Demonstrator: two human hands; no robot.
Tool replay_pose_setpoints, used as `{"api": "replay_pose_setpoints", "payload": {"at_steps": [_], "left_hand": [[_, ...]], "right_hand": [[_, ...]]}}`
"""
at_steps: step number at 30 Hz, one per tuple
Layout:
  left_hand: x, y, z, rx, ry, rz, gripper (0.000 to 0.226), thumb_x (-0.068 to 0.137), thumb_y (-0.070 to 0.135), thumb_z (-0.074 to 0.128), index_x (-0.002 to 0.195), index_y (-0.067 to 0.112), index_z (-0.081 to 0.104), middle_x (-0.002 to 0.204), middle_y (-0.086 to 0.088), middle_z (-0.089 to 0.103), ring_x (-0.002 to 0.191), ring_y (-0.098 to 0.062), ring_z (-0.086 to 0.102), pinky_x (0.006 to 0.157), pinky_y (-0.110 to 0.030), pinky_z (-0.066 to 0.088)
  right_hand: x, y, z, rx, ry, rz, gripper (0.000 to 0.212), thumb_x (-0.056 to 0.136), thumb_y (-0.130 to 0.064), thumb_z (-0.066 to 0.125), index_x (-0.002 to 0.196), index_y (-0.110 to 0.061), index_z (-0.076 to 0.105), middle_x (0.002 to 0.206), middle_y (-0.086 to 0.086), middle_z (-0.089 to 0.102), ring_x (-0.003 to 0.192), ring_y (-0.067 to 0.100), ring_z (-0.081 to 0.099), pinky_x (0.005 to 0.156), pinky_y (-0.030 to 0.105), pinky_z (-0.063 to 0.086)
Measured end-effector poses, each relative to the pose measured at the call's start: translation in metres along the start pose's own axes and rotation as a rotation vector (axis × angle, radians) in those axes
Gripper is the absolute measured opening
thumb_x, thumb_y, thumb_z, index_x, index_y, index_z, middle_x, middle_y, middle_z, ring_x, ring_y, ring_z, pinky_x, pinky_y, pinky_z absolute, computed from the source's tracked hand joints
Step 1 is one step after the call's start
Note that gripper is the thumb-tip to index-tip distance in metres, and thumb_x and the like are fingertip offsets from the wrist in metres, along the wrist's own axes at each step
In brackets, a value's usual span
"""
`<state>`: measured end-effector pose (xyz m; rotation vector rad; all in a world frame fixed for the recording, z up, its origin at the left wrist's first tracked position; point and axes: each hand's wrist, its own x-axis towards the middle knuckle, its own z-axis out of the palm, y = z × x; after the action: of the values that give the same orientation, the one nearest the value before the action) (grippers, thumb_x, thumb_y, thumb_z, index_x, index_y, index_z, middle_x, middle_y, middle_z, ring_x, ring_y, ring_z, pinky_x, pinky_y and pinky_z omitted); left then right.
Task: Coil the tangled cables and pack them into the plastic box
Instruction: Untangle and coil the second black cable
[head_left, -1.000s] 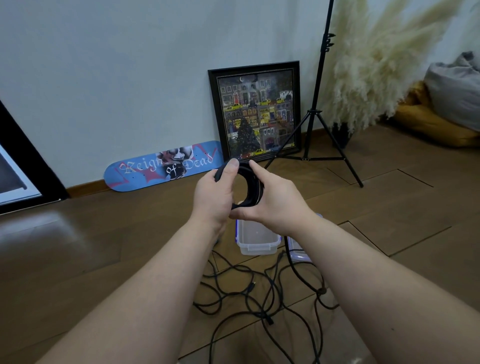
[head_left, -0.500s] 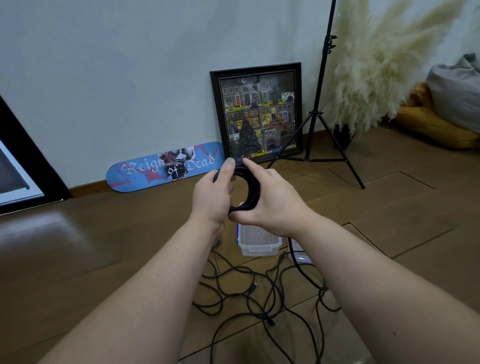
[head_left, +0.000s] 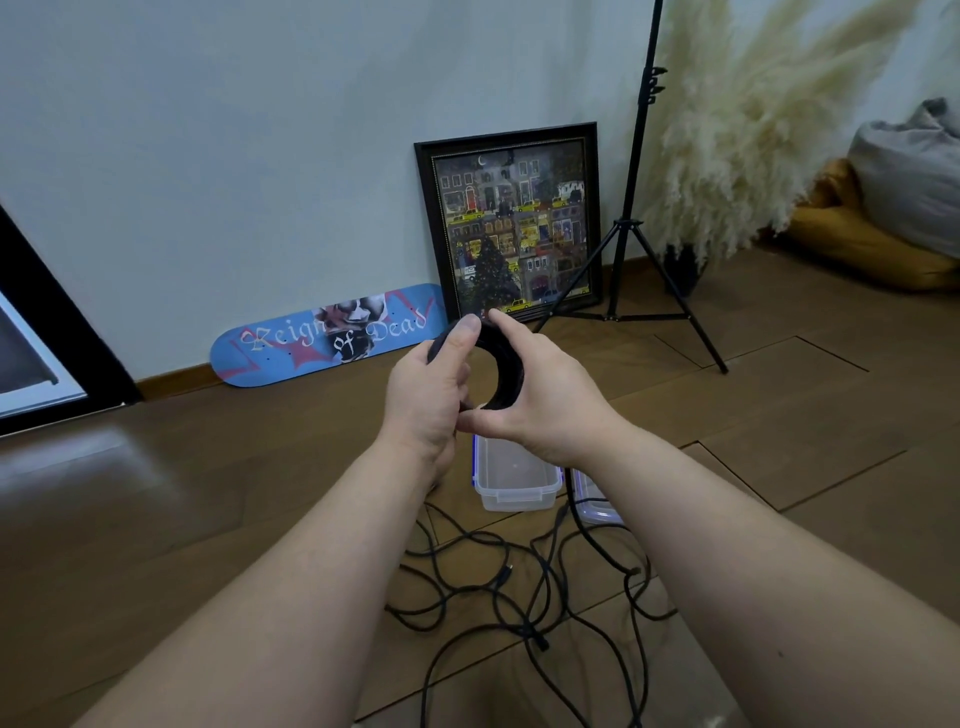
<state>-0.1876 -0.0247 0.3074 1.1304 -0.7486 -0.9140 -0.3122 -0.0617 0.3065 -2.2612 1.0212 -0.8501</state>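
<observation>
A coiled black cable (head_left: 503, 368) forms a tight ring held up in the air between both hands. My left hand (head_left: 427, 397) grips its left side with the thumb on top. My right hand (head_left: 545, 397) wraps around its right side. Below the hands an open clear plastic box (head_left: 514, 478) with blue trim stands on the wooden floor. Its lid (head_left: 597, 506) lies just right of it, mostly hidden by my right forearm. Nearer to me, tangled black cables (head_left: 524, 592) sprawl loosely over the floor, and one strand runs up toward the coil.
A blue skateboard deck (head_left: 322, 338) and a framed picture (head_left: 511, 223) lean on the wall behind. A black tripod stand (head_left: 631, 228) stands at the right with pampas grass (head_left: 743, 130) and cushions (head_left: 883, 228) beyond. A dark frame (head_left: 47, 332) leans at the far left.
Both hands have turned the coil slightly and lowered it a little; the grip is the same. The cables on the floor look unchanged.
</observation>
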Motion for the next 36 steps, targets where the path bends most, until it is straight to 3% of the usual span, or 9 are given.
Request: {"api": "replay_pose_setpoints", "payload": {"at_steps": [5,11,14,17,19,21,25,31,36], "left_hand": [[-0.002,0.000,0.001,-0.051,0.018,-0.041,0.022,0.088,0.038,0.067,0.084,0.017,0.066,0.055,0.011,0.041,0.051,-0.007,0.028,0.044,-0.017,0.030],[-0.006,0.005,0.008,-0.126,0.001,-0.112,0.026,0.087,0.043,0.066,0.077,0.019,0.066,0.056,0.006,0.031,0.046,-0.007,0.024,0.050,-0.022,0.023],[-0.005,0.003,0.007,-0.106,0.048,-0.124,0.022,0.089,0.037,0.067,0.079,0.017,0.065,0.052,0.008,0.032,0.044,-0.007,0.025,0.048,-0.022,0.025],[-0.003,0.001,0.005,-0.107,0.041,-0.123,0.019,0.090,0.031,0.068,0.079,0.016,0.063,0.056,0.006,0.037,0.043,-0.007,0.030,0.048,-0.022,0.029],[-0.004,0.000,0.007,-0.095,-0.013,-0.114,0.017,0.092,0.030,0.065,0.081,0.017,0.062,0.051,0.009,0.035,0.042,-0.006,0.027,0.047,-0.021,0.027],[-0.008,0.001,0.012,-0.093,-0.071,-0.115,0.017,0.094,0.028,0.062,0.081,0.016,0.060,0.047,0.012,0.033,0.041,-0.005,0.025,0.048,-0.022,0.024],[-0.013,0.003,0.017,-0.106,-0.152,-0.134,0.019,0.097,0.026,0.057,0.081,0.016,0.056,0.045,0.012,0.031,0.039,-0.004,0.024,0.046,-0.020,0.024],[-0.013,0.001,0.012,-0.046,-0.173,-0.133,0.026,0.099,0.032,0.053,0.083,0.012,0.056,0.054,0.006,0.032,0.046,-0.007,0.028,0.055,-0.025,0.026],[-0.016,-0.002,0.017,-0.063,-0.093,-0.154,0.031,0.101,0.036,0.050,0.084,0.013,0.059,0.059,0.005,0.040,0.051,-0.009,0.036,0.056,-0.026,0.030]], "right_hand": [[-0.001,-0.001,-0.002,-0.022,-0.019,-0.016,0.110,0.068,-0.048,0.083,0.154,-0.027,0.019,0.147,0.000,0.043,0.133,0.014,0.043,0.107,0.027,0.037],[-0.002,0.005,-0.008,-0.008,-0.043,-0.039,0.108,0.069,-0.044,0.084,0.154,-0.028,0.020,0.145,-0.002,0.045,0.131,0.010,0.043,0.105,0.022,0.036],[-0.001,0.006,-0.007,0.029,-0.104,-0.020,0.106,0.070,-0.045,0.082,0.154,-0.031,0.018,0.147,-0.003,0.042,0.133,0.012,0.041,0.108,0.027,0.036],[-0.002,0.006,-0.007,0.256,-0.142,0.077,0.077,0.089,-0.044,0.063,0.152,-0.039,0.020,0.141,-0.005,0.046,0.122,0.012,0.048,0.100,0.029,0.040],[-0.001,0.007,-0.004,0.330,-0.052,0.101,0.052,0.101,-0.040,0.043,0.150,-0.039,0.027,0.141,-0.006,0.048,0.122,0.011,0.048,0.100,0.029,0.038],[0.001,0.009,0.001,0.287,0.123,0.096,0.040,0.103,-0.039,0.035,0.143,-0.037,0.042,0.140,-0.005,0.054,0.126,0.014,0.050,0.104,0.033,0.040],[0.001,0.010,0.006,0.054,0.374,0.079,0.031,0.102,-0.040,0.037,0.117,-0.030,0.062,0.096,0.003,0.071,0.093,0.029,0.062,0.079,0.043,0.049],[0.000,0.010,0.003,-0.148,0.375,0.075,0.034,0.103,-0.044,0.031,0.109,-0.025,0.059,0.084,0.005,0.068,0.080,0.034,0.060,0.067,0.041,0.047],[-0.002,0.004,0.004,-0.218,0.357,0.109,0.036,0.104,-0.041,0.029,0.112,-0.020,0.056,0.075,-0.003,0.053,0.080,0.032,0.057,0.062,0.035,0.034]]}}
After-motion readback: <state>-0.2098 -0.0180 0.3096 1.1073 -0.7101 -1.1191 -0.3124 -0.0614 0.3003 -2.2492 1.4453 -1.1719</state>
